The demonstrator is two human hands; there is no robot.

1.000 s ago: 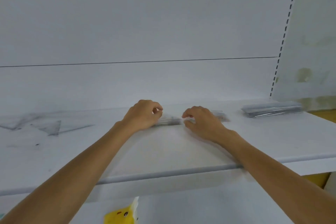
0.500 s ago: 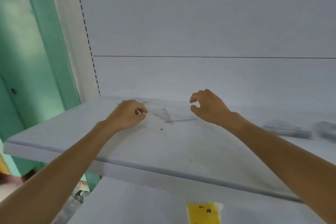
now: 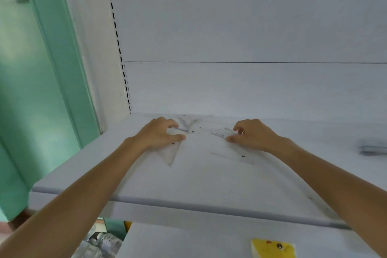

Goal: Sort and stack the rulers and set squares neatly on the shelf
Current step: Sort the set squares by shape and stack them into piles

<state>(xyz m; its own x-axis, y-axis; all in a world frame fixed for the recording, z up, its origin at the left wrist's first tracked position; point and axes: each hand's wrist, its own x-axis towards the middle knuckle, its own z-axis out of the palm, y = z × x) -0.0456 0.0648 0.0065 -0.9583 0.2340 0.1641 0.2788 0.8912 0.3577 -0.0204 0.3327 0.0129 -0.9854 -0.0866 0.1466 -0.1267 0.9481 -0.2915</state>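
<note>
The shelf is white, and at its back left corner stands the slotted upright, which I take as the reference for all places.

To the right of the upright and a little toward the front, the left hand lies on a clear set square. The fingers are curled and the thumb is stretched to the right, and between them they grip the upper part of the plastic. The hand hides this part. Only the pointed corner, which aims at the front of the shelf, shows clearly.

Further right of the upright, the right hand has its fingers bent. The thumb and forefinger, with a small gap between them, pinch the edge of a second set square. This one is nearly invisible on the white surface: I can make out only some printed marks, a faint long edge and a dark hole.

Between the two hands, close to the back wall and nearest to the upright's foot, a third set square lies flat. Its outline is blurred, and I cannot tell whether it overlaps the others.

Far right of the upright, a grey bundle of rulers is smeared and cut off by the frame edge.

Below the shelf, a yellow packet is also partly cut off.
</note>
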